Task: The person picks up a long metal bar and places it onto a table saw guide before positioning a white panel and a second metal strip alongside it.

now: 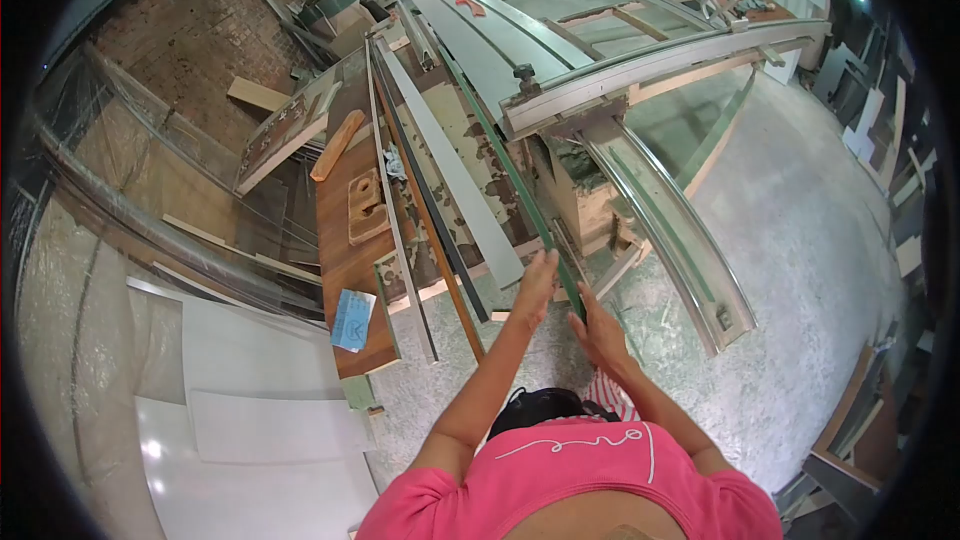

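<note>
A long, narrow dark-green strip (510, 168) runs away from me along the left edge of the sliding table. My right hand (602, 335) grips its near end, thumb on one side and fingers on the other. Just ahead, my left hand (537, 290) is closed at the strip's left side, its fingertips against it. To the left lies a wide pale-grey strip (450, 160), its near end close to my left hand. Further left are a black strip (435, 210), an orange-brown strip (425, 195) and a thin light strip (400, 240), all roughly parallel.
The sliding saw table (480, 50) carries a long crosscut fence (680, 70) ahead right. A railed arm (670, 240) juts toward me. At left, a wooden board (340, 230) holds push blocks (367, 208) and a blue card (353, 320). White panels (270, 380) lie lower left.
</note>
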A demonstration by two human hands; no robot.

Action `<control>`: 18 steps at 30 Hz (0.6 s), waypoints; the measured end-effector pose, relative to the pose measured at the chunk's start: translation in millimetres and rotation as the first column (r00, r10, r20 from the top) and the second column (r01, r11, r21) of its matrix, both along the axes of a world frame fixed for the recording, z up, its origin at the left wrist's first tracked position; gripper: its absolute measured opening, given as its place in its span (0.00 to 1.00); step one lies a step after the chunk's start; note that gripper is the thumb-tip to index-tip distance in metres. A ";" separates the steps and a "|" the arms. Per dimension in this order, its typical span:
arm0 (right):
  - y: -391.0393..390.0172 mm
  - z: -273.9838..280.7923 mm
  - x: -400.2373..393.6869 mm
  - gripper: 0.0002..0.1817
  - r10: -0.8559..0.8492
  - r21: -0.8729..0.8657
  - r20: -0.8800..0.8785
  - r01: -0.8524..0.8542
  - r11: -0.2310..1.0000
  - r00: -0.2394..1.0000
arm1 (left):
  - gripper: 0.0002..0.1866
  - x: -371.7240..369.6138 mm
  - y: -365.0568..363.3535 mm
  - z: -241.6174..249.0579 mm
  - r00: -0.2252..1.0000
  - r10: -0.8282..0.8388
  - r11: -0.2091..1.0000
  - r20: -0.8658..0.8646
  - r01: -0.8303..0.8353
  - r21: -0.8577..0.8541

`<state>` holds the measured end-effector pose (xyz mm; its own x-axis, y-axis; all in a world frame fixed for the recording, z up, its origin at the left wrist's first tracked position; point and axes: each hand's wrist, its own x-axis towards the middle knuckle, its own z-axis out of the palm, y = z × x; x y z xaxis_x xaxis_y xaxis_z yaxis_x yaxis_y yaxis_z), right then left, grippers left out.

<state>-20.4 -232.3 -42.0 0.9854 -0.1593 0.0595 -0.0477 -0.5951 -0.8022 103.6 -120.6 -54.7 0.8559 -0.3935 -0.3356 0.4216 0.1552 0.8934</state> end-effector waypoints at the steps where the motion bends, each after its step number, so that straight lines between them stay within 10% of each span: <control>1: 2.1 -5.4 11.6 0.29 -0.004 0.010 -0.001 0.004 1.000 1.000 | 0.14 -6.6 -2.7 -0.3 1.000 -0.012 0.997 0.024 0.011 0.071; 12: 0.5 -10.6 82.7 0.28 0.092 0.070 -0.047 -0.088 0.994 0.995 | 0.35 37.5 -15.4 -19.5 0.897 0.054 0.890 0.439 -0.243 0.387; 18: -23.9 -24.5 120.8 0.30 0.167 0.073 -0.087 -0.160 0.984 0.982 | 0.35 68.3 -34.8 -27.5 0.927 -0.004 0.746 0.375 -0.247 0.619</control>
<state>100.4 -256.2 -66.5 0.9993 0.0039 -0.0384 -0.0300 -0.5474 -0.8363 171.9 -155.4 -82.2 0.9853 -0.0736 -0.1540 0.1002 -0.4810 0.8710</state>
